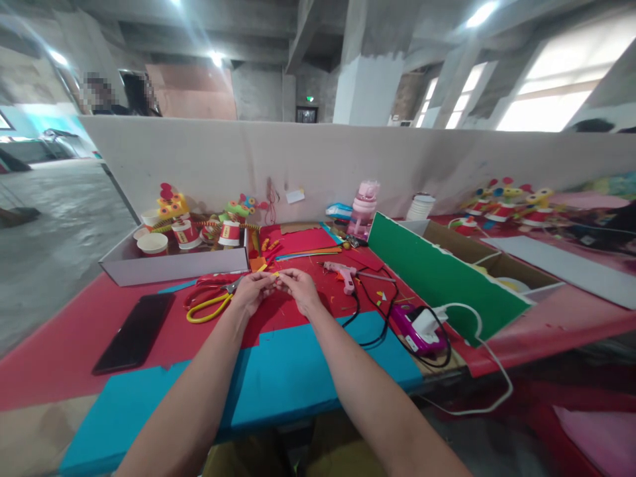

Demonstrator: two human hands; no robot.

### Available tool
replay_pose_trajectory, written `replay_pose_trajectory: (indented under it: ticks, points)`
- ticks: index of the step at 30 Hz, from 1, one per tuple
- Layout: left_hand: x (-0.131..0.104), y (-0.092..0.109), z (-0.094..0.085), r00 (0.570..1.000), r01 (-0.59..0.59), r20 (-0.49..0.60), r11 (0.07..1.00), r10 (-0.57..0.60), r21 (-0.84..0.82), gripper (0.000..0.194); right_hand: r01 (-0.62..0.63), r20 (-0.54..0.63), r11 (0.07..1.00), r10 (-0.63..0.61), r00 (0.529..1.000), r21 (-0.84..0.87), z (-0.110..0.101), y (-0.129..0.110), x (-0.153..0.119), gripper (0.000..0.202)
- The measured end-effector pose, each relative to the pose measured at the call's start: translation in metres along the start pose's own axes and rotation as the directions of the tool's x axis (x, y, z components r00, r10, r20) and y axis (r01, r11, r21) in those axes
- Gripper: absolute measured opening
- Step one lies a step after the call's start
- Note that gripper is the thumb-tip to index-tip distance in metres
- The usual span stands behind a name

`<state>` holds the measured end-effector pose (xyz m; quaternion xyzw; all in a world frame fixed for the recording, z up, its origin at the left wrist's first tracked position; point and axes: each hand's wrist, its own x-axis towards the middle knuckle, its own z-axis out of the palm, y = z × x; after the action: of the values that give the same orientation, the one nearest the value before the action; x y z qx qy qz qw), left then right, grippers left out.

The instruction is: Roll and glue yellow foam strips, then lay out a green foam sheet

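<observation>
Over the red tabletop, my left hand (252,291) and my right hand (299,289) meet with fingertips pinched together. Between them is a small yellow piece (277,273), perhaps paper, gripped from both sides; much of it is hidden by the fingers. Just left of my left hand lies a pair of scissors with yellow handles (207,309), its metal part partly covered by the hand. Red handles (203,290) of another tool lie behind it. A pink glue gun (342,275) rests to the right of my right hand.
A white box (173,268) holding paper-cup figures stands back left. In front lies a black tablet-like slab (134,331). Blue sheet (298,377) covers the near edge. A green-sided box (437,278), purple power strip (420,331) and cables are right; a pink bottle (365,209) stands behind.
</observation>
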<state>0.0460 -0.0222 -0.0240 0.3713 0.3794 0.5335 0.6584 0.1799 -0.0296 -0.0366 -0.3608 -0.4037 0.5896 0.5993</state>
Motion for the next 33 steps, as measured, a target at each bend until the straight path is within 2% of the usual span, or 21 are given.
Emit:
replay_pose_trajectory:
  ticks: [7,17,20,23,28,33]
  points:
    - [-0.001,0.001,0.000,0.997,-0.078,0.006,0.997,0.078,0.010,0.027,-0.024,-0.038,1.000,0.024,0.999,0.004,0.000,-0.005,-0.003,0.028]
    - [0.001,-0.003,0.000,0.992,-0.115,-0.035,0.990,0.118,0.084,0.031,-0.075,-0.019,0.995,0.076,0.997,0.064,-0.002,-0.003,0.000,0.025]
    - [-0.001,-0.002,0.003,0.984,-0.162,-0.053,0.976,0.171,0.142,0.029,-0.091,-0.006,0.991,0.092,0.996,0.096,-0.004,-0.005,0.000,0.024]
    - [-0.003,-0.001,0.005,0.965,-0.247,-0.027,0.938,0.262,0.245,0.023,-0.101,0.000,0.989,0.102,0.995,0.110,-0.006,-0.007,0.000,0.024]
    - [-0.002,-0.001,0.003,0.923,-0.376,0.076,0.843,0.377,0.383,0.014,-0.117,0.005,0.988,0.117,0.993,0.103,-0.007,-0.011,0.000,0.022]
    - [0.004,-0.002,-0.004,0.846,-0.518,0.189,0.683,0.499,0.515,0.012,-0.132,0.009,0.985,0.131,0.991,0.107,-0.008,-0.013,0.000,0.020]
